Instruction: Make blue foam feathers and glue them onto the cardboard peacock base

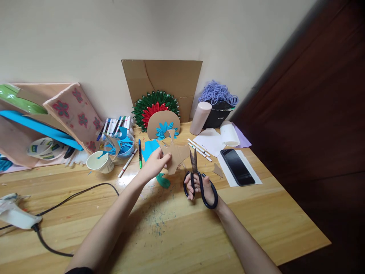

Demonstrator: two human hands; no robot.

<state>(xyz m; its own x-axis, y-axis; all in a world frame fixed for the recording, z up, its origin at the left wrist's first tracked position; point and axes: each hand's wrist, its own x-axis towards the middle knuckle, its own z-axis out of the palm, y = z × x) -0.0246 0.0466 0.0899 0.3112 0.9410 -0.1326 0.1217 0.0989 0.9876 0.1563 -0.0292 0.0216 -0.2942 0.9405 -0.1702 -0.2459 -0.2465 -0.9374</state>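
My left hand (155, 164) pinches a piece of brown cardboard (177, 156) with irregular cut edges, held above the table. In my right hand (205, 187) is a pair of black-handled scissors (194, 166), blades pointing up and slightly apart, just right of the cardboard and not visibly cutting it. Beneath the cardboard lie a blue sheet (149, 148) and a green scrap (163, 181). Behind it leans a rounded cardboard piece (154, 123) with blue petals, in front of a green and red petalled fan (155, 106).
A hot glue gun (17, 215) with a black cord lies at left. A paper cup (100, 163), a tub of blue scraps (123, 148) and markers (115, 125) stand behind it. At right are a phone (237, 167), a pink bottle (200, 118) and purple yarn (218, 93).
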